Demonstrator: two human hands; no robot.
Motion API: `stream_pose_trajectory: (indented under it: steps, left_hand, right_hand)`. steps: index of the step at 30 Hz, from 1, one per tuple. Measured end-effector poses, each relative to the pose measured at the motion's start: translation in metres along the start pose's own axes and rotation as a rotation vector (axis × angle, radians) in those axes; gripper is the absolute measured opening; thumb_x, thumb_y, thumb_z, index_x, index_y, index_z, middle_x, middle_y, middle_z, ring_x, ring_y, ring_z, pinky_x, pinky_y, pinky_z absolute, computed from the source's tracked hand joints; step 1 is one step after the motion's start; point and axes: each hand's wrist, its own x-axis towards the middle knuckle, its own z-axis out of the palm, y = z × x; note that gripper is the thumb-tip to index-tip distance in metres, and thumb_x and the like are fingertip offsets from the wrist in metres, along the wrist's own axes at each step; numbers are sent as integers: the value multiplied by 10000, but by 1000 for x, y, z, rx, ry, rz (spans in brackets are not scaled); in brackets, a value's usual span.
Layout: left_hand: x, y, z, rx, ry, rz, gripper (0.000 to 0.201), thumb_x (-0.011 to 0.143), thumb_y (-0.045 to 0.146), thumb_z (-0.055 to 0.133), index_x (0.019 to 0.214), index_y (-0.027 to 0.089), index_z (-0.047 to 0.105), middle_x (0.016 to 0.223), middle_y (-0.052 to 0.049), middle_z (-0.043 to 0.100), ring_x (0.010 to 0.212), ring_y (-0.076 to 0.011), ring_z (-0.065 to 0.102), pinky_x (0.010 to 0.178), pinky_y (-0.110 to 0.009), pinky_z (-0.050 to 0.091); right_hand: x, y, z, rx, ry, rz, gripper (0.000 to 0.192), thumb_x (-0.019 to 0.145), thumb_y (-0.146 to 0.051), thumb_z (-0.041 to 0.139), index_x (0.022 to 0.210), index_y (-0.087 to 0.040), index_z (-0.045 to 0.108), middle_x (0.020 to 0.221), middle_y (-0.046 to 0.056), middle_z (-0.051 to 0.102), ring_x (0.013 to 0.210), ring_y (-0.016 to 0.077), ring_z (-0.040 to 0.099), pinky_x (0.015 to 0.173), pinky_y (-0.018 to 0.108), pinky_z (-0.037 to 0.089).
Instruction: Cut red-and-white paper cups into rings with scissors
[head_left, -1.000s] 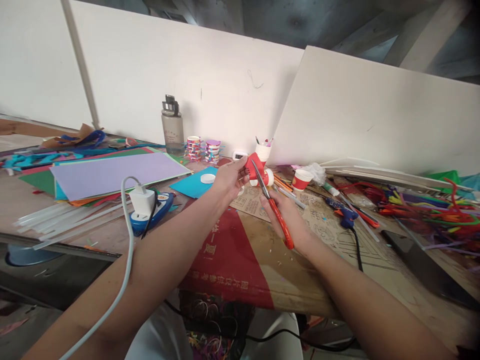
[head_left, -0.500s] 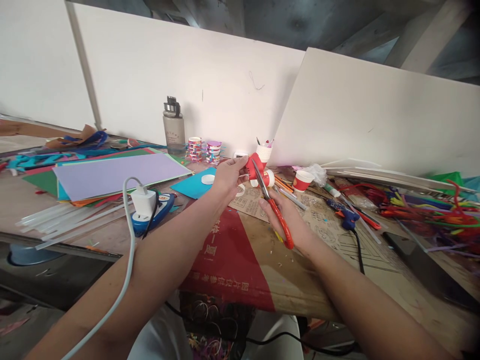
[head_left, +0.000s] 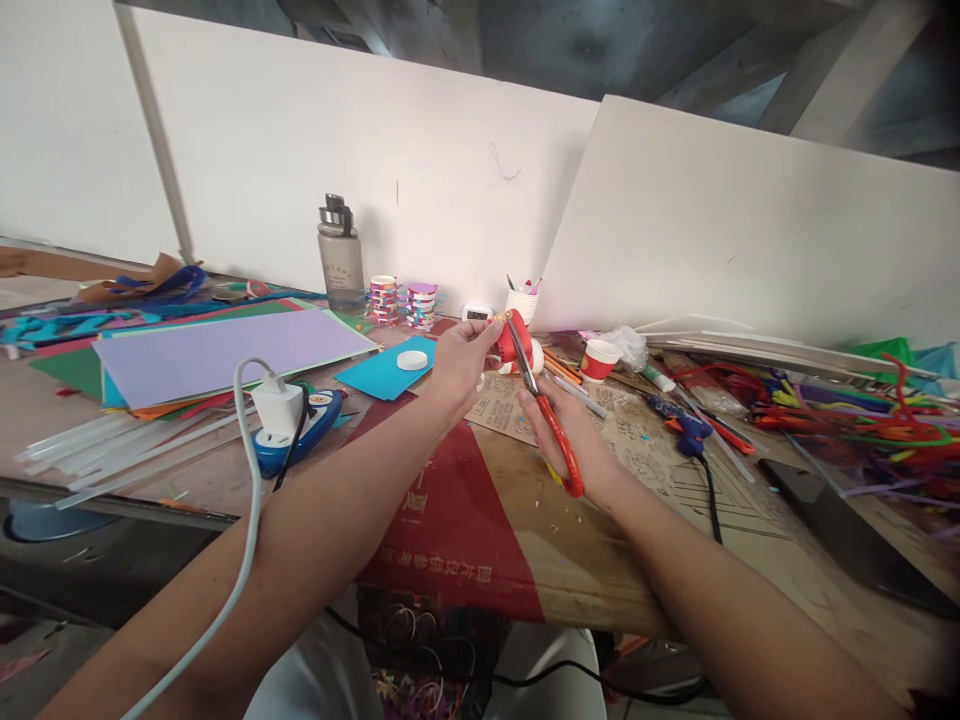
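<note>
Between its thumb and fingers, my left hand pinches a curved red piece of paper cup with some yellow print at its top edge. My right hand is wrapped around the red handles of a pair of scissors. Their metal blades point up and away, lying against the red piece; whether they are cutting through it I cannot tell. Just behind, a white-rimmed cup lies on its side, partly hidden. Left of my left hand, a white disc rests on blue paper.
Coloured sheets, clear glue sticks and a power strip lie to the left. A bottle stands at the back. Rightward are a paper cup, a blue glue gun, a dark phone-like slab and pipe cleaners.
The red piece has turned in my left hand, bringing its yellow print into sight. The scissors stay against it, their blades looking closer together. The whole view has shifted slightly.
</note>
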Motion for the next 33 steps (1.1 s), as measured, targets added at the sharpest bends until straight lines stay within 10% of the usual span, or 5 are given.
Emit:
stream_pose_trajectory:
  steps: [33]
  left_hand:
    - [6,1,-8,-71,-82,-99,278,763,349,818,730,134,644,652,-30,659,539,-101,570,477,-219,394]
  right_hand:
    - [2,6,-2,-5,2,-9,355,946,-511,461,714,-246,412,590,-30,428,560,150,386,552,303,330]
